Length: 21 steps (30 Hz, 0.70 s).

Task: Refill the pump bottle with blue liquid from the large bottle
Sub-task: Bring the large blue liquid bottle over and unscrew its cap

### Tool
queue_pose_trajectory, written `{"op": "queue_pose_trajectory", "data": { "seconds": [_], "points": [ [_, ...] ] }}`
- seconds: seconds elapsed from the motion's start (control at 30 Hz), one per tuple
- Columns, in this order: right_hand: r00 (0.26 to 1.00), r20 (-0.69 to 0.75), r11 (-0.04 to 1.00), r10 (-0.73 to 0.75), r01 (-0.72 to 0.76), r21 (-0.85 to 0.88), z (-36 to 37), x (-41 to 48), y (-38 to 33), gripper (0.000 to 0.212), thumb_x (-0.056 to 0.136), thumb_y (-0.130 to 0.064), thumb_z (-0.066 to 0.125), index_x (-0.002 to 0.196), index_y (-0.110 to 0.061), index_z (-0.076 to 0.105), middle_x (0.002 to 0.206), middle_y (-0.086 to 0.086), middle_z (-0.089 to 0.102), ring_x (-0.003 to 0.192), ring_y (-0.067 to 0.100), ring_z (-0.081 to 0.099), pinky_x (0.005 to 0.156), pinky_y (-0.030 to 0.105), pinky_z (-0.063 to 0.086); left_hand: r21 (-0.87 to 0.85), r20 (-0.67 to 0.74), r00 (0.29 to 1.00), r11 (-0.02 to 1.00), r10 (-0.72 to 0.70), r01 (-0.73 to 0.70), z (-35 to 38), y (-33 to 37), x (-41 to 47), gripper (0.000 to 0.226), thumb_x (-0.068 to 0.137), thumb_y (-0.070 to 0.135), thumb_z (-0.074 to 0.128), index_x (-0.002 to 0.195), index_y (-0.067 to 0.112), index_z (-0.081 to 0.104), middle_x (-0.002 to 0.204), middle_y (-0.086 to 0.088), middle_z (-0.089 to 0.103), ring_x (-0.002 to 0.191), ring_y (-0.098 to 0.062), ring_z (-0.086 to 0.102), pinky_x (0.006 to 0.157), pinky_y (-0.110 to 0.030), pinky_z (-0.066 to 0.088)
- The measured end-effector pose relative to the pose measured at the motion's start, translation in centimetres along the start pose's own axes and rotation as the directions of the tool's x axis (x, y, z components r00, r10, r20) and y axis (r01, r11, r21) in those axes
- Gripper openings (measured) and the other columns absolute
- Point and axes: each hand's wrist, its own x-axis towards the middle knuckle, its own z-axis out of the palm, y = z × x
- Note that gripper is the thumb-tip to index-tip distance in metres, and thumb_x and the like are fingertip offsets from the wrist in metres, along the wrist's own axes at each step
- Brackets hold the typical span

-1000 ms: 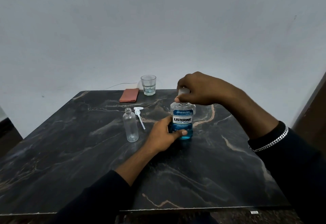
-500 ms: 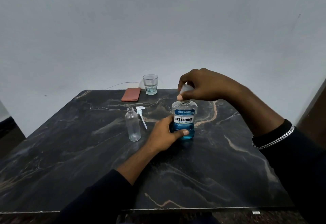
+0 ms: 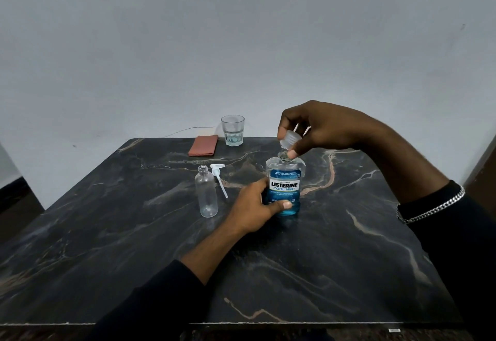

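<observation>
Head view: on the dark marble counter (image 3: 349,260) the large bottle (image 3: 285,187) stands upright, part full of blue liquid, so likely fairly heavy, its smooth plastic probably slick. The left hand (image 3: 253,207) grips its lower body, fingers (image 3: 276,205) curled round it, a sound hold for tipping. Left of the large bottle, apart, stands the empty pump bottle (image 3: 206,195), likely light and easily toppled. Its pump (image 3: 218,179) lies between them. Just above the large bottle's open mouth, the right hand (image 3: 322,128) pinches the clear cap (image 3: 289,139).

Blue liquid bottle (image 3: 285,187), clear pump bottle (image 3: 206,195), black veined table (image 3: 349,246), terracotta cloth (image 3: 203,145).
</observation>
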Motion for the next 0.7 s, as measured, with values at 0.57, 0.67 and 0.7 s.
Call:
{"op": "queue_pose_trajectory", "data": {
  "seconds": [0.57,0.67,0.7],
  "points": [
    [0.991,-0.125,0.994,-0.035,0.048,0.101,-0.9,-0.9,1.1,0.037,0.072,-0.023,0.089,0.105,-0.03,0.072,0.102,-0.015,0.075,0.088,0.012,0.07,0.078,0.029,0.055,-0.006,0.002,1.0,1.0,-0.001,0.001,0.0,-0.2,0.0,0.059,0.084,0.03,0.085,0.137,0.018,0.063,0.132,0.005,0.072,0.119,-0.008,0.067,0.108,-0.039,0.053],
    [0.985,-0.167,0.987,-0.035,0.06,0.148,-1.0,-0.8,1.7,0.038,0.075,-0.025,0.087,0.111,-0.03,0.075,0.106,-0.014,0.075,0.093,0.019,0.07,0.084,0.031,0.056,-0.02,0.005,1.0,1.0,-0.006,0.007,0.0,-0.2,0.0,0.059,0.084,0.029,0.085,0.137,0.018,0.062,0.132,0.004,0.072,0.12,-0.009,0.067,0.108,-0.041,0.053],
    [0.983,-0.18,0.981,-0.032,0.066,0.183,-1.0,-0.7,2.0,0.038,0.077,-0.024,0.086,0.113,-0.029,0.075,0.107,-0.012,0.076,0.094,0.02,0.071,0.086,0.03,0.057,-0.024,0.007,1.0,1.0,-0.006,0.006,0.0,-0.3,0.0,0.059,0.084,0.029,0.085,0.137,0.017,0.062,0.132,0.004,0.072,0.12,-0.01,0.067,0.108,-0.041,0.053]
  ]
}}
